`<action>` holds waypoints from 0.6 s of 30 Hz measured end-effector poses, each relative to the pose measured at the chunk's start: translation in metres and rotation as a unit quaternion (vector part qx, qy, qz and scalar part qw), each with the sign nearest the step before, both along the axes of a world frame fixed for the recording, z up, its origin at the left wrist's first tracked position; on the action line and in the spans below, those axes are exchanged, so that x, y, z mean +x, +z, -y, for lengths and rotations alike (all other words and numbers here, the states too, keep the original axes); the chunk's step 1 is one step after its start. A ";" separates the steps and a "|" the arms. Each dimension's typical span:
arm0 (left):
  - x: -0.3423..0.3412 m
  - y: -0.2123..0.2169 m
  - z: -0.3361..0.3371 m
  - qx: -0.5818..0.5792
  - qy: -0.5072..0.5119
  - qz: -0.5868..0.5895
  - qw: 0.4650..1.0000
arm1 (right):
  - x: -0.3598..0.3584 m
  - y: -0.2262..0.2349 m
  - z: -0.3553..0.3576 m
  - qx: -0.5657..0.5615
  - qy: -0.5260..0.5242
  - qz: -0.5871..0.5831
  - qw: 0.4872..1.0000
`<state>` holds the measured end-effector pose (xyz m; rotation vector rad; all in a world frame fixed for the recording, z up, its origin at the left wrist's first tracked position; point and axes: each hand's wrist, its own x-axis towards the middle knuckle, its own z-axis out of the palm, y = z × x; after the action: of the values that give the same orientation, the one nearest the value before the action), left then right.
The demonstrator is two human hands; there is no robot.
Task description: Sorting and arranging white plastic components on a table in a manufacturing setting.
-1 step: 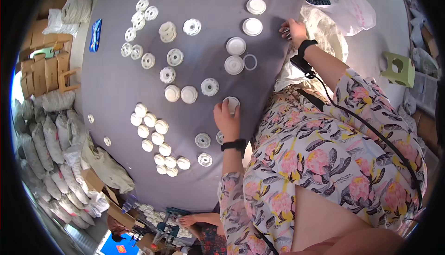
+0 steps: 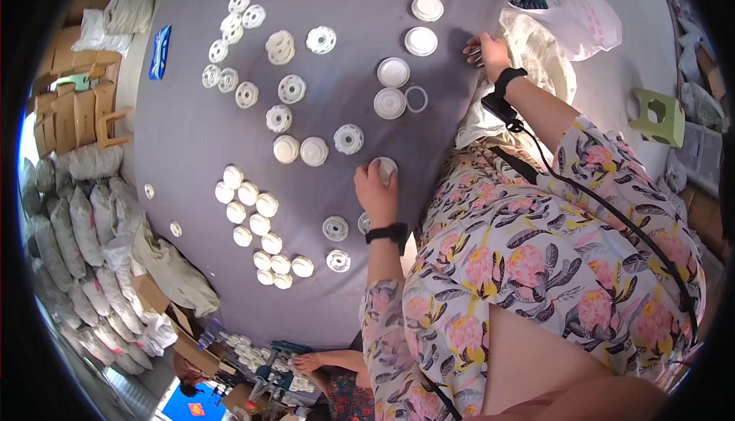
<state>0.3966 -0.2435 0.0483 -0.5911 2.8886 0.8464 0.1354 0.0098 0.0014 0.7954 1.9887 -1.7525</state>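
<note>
My left hand is curled round a white round plastic cap on the grey cloth-covered table, covering part of it. My right hand hovers at the table's edge, fingers bent inward; anything small between them is too hidden to name. Between the two hands lie two white round lids touching each other, with a thin white ring beside them. A column of white lids runs up past my right hand. A holed white disc sits left of my left hand.
More holed discs and a cluster of white caps spread over the table. A blue packet lies at its far edge. A white woven sack and a green stool are on my right. A co-worker's hand works among parts.
The view has shifted very slightly, so the table items appear a few pixels higher or to the side. Both hands keep nearly the same pose.
</note>
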 end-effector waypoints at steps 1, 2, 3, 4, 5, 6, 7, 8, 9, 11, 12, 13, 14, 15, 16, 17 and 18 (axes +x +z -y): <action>-0.002 -0.005 -0.003 0.003 0.002 -0.005 1.000 | 0.005 0.000 -0.004 -0.007 -0.016 -0.006 1.000; -0.004 -0.008 -0.007 0.005 -0.012 -0.022 1.000 | 0.012 -0.001 -0.005 -0.024 -0.005 -0.013 1.000; -0.018 -0.027 0.002 -0.003 -0.023 -0.059 0.998 | 0.006 -0.015 0.009 -0.054 0.020 -0.021 0.998; -0.021 -0.030 0.000 0.003 -0.033 -0.054 0.998 | 0.011 -0.017 0.008 -0.048 0.030 -0.010 0.998; -0.022 -0.032 -0.002 0.007 -0.038 -0.064 0.997 | 0.014 -0.019 0.009 -0.042 0.040 0.000 0.998; -0.022 -0.033 -0.005 0.020 -0.021 -0.088 0.996 | 0.017 -0.020 0.005 -0.049 0.026 0.045 0.997; -0.023 -0.032 -0.006 0.032 -0.005 -0.114 0.993 | 0.018 -0.023 0.000 -0.058 0.012 0.086 0.995; -0.024 -0.031 -0.007 0.028 -0.001 -0.126 0.992 | 0.017 -0.025 -0.005 -0.077 0.007 0.119 0.990; -0.026 -0.030 -0.004 0.033 -0.012 -0.136 0.990 | 0.017 -0.025 -0.008 -0.072 -0.001 0.135 0.988; -0.032 -0.027 0.003 0.013 -0.023 -0.136 0.990 | 0.022 -0.030 -0.010 -0.008 0.039 0.101 0.994; -0.035 -0.026 0.005 0.017 -0.017 -0.134 0.991 | 0.021 -0.035 -0.007 0.006 0.048 0.109 0.993; -0.035 -0.025 0.008 0.020 -0.009 -0.132 0.991 | 0.019 -0.031 0.000 0.019 0.059 0.119 0.991; -0.037 -0.024 0.009 0.021 -0.004 -0.134 0.991 | 0.014 -0.026 0.001 0.020 0.103 0.125 0.987; -0.036 -0.024 0.013 0.023 -0.012 -0.139 0.990 | 0.010 -0.015 0.006 0.020 0.149 0.133 0.980; -0.036 -0.024 0.014 0.013 -0.016 -0.156 0.988 | 0.004 -0.001 0.006 0.017 0.167 0.119 0.979; -0.037 -0.025 0.015 0.002 -0.018 -0.172 0.985 | -0.005 0.007 0.006 0.020 0.158 0.113 0.981; -0.036 -0.023 0.015 0.037 0.003 -0.164 0.986 | -0.015 0.015 0.002 0.057 0.165 0.042 0.984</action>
<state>0.3602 -0.2583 0.0254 -0.4960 3.1254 1.1452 0.1204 0.0081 0.0166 0.5263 2.0412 -1.4069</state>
